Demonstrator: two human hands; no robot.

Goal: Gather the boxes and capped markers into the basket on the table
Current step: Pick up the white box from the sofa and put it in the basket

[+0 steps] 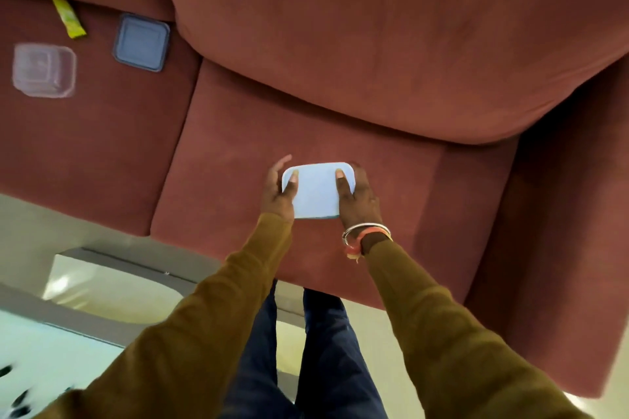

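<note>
Left hand (277,190): grasping one short end of pale blue box (316,192), thumb on lid. Right hand (357,196): grasping the opposite end, thumb on lid; bangles (366,231) at wrist. Box over right seat cushion (238,160) of red sofa (374,27), near its front edge; bare cushion all round. On left cushion, well apart from hands: clear box (44,70), grey-blue box (141,42) with lid on, yellow-green packet (68,17) by backrest. Contents: cannot tell. Desk (51,350) lower left, blurred.
</note>
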